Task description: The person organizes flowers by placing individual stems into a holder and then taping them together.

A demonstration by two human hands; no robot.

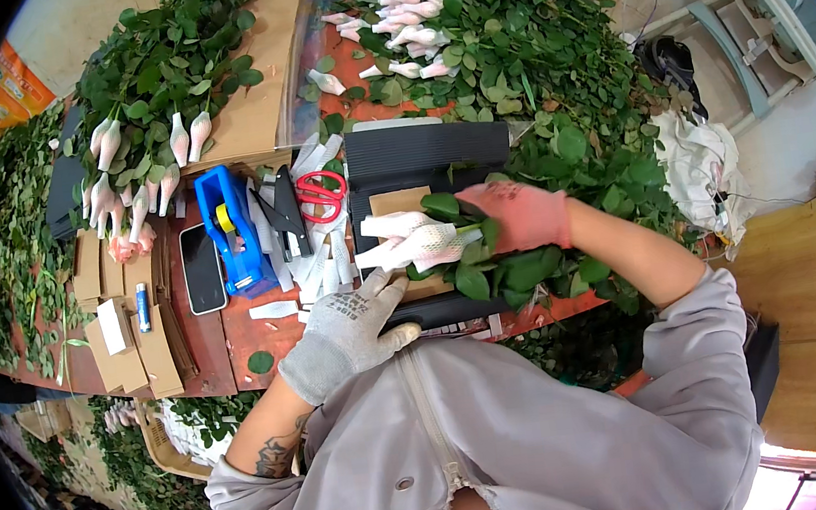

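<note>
In front of me, several pale pink roses (417, 242) in white mesh sleeves lie with their heads to the left, over brown cardboard (400, 201) in a black ridged holder (427, 152). My right hand (521, 216), in a pink-red glove, is closed around their leafy stems; leaves hide part of its fingers. My left hand (345, 335), in a grey glove with pale fingertips, is at the holder's near left corner, just below the rose heads. Its fingers are stretched out, the thumb apart, and nothing shows in it.
Left of the holder are red scissors (321, 196), a black stapler (284, 217), a blue tape dispenser (234, 237), white sleeves (337, 248) and a phone (203, 268). Cardboard pieces (121, 340) and a glue stick (142, 307) lie farther left. Sleeved roses (416, 12) pile up behind.
</note>
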